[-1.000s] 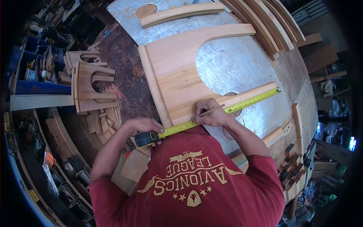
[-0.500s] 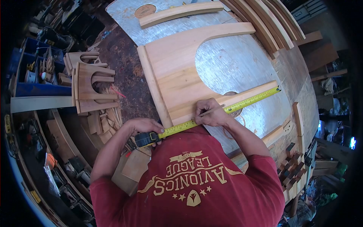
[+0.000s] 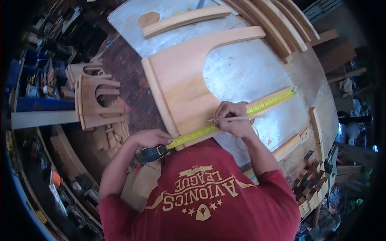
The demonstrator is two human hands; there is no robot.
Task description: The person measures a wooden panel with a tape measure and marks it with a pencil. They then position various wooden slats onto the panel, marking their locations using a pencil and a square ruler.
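A curved wooden panel (image 3: 181, 84) with a large cutout lies on the metal-topped table (image 3: 237, 72). Along its near edge stretches a yellow tape measure blade (image 3: 197, 135), out to the tip of the panel's arm. My left hand (image 3: 152, 138) is at the case end, its fingers and thumb on the blade and the dark tape case (image 3: 153, 154). Pinched in my right hand (image 3: 233, 118) is a thin pencil (image 3: 242, 118), its point to the left, above the blade and panel. My right hand hides part of the blade.
A curved strip (image 3: 187, 22) lies beyond the panel, and several long curved pieces (image 3: 273, 26) are at the upper right. Small arched wooden parts (image 3: 93, 94) and a blue bin (image 3: 44, 105) are at the left. Dark-ended blocks (image 3: 311, 180) stack at the lower right.
My right hand has lifted slightly and turned, and the pencil now points left. My left thumb still rests by the blade. The whole view has shifted a little.
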